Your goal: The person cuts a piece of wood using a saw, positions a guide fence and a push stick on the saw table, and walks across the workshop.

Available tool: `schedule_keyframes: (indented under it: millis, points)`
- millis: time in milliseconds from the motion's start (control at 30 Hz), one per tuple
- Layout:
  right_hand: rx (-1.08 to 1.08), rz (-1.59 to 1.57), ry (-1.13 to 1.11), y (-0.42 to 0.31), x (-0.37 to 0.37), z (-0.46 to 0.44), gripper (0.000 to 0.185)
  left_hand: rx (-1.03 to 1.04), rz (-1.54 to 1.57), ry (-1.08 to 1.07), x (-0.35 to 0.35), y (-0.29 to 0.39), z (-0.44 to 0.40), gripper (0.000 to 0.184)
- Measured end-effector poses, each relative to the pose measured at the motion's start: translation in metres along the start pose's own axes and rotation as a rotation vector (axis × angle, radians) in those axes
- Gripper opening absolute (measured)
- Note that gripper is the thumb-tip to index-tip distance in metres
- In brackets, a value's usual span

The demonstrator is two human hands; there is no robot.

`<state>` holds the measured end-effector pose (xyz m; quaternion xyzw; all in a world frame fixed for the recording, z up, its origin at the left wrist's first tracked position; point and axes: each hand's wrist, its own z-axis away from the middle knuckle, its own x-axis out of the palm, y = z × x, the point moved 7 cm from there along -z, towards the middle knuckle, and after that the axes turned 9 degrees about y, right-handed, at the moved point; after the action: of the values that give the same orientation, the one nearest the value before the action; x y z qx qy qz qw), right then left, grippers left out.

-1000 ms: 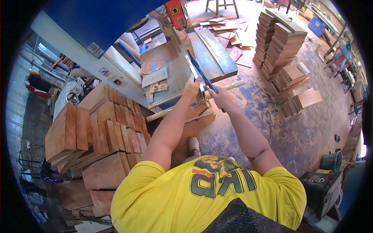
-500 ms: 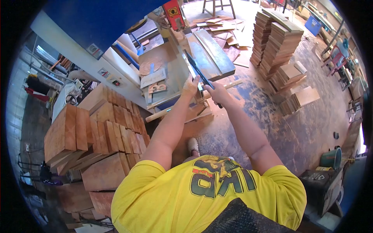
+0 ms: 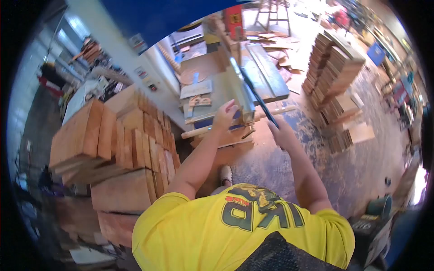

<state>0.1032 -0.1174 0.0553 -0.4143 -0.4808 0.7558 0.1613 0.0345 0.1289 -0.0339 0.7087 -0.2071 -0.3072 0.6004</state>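
Observation:
My right hand (image 3: 284,135) is closed around the near end of a long, thin dark bar (image 3: 258,97). The bar slants away over the machine table (image 3: 266,74), its far end close to the upright fence (image 3: 239,86). What kind of tool it is, I cannot make out. My left hand (image 3: 225,116) hovers near the front edge of the table, left of the fence. Its fingers look loosely apart with nothing in them, though slightly blurred. Wooden template-like pieces (image 3: 199,100) lie on the table's left part, beside a pale flat board (image 3: 196,89).
A large blue-and-white machine body (image 3: 167,20) with a red guard (image 3: 233,20) rises ahead. Thick wooden blocks (image 3: 131,140) are piled at my left. Tall stacks of boards (image 3: 332,67) stand at the right, and scattered thin boards (image 3: 275,47) lie behind the table. Sawdust covers the floor.
My left hand has come away from the bar and fence, towards the left and nearer me. My right hand has drawn the bar back and rightwards. The view has shifted a little.

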Motion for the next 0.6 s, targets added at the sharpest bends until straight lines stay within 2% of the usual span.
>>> schedule_keyframes:
  millis: [33,133,200,267,300,367,400,433,467,500,533,567,600]
  points:
    - [-0.269,0.134,0.104,0.043,0.007,-0.001,0.033,0.041,0.013,0.143,-0.034,-0.021,-0.002,0.039]
    - [-0.249,0.083,0.074,0.067,0.015,0.060,0.042,0.029,-0.128,0.464,-0.148,-0.069,-0.015,0.038]
    - [-0.213,0.106,0.019,0.082,0.026,0.072,0.046,0.011,0.104,0.663,-0.209,-0.071,-0.027,0.038]
    - [-0.249,0.145,-0.026,0.073,0.040,0.081,0.048,0.358,-0.068,0.859,-0.266,-0.130,-0.074,0.040]
    - [-0.251,0.149,-0.032,0.065,0.046,0.080,0.048,0.354,-0.067,0.866,-0.290,-0.148,-0.098,0.040]
    - [-0.266,0.248,-0.107,0.049,0.063,0.080,0.051,0.271,-0.717,0.917,-0.317,-0.164,-0.131,0.049]
    - [-0.172,0.257,-0.189,0.046,0.074,0.075,0.050,0.267,-0.712,0.915,-0.319,-0.152,-0.134,0.049]
    - [-0.169,0.263,-0.184,0.054,0.082,0.068,0.050,0.130,-0.498,0.881,-0.322,-0.132,-0.138,0.054]
    - [-0.287,0.200,-0.179,0.063,0.094,0.060,0.050,-0.005,-0.286,0.835,-0.320,-0.115,-0.140,0.060]
    - [-0.404,0.135,-0.171,0.062,0.102,0.056,0.049,-0.006,-0.281,0.825,-0.315,-0.095,-0.138,0.060]
    - [-0.255,0.173,-0.219,0.056,0.106,0.055,0.047,-0.036,-0.277,0.846,-0.310,-0.081,-0.133,0.067]
    - [-0.242,0.172,-0.204,0.058,0.109,0.052,0.047,-0.065,-0.274,0.861,-0.305,-0.077,-0.132,0.074]
    - [-0.297,0.184,-0.186,0.059,0.112,0.050,0.047,-0.060,-0.268,0.835,-0.304,-0.091,-0.141,0.074]
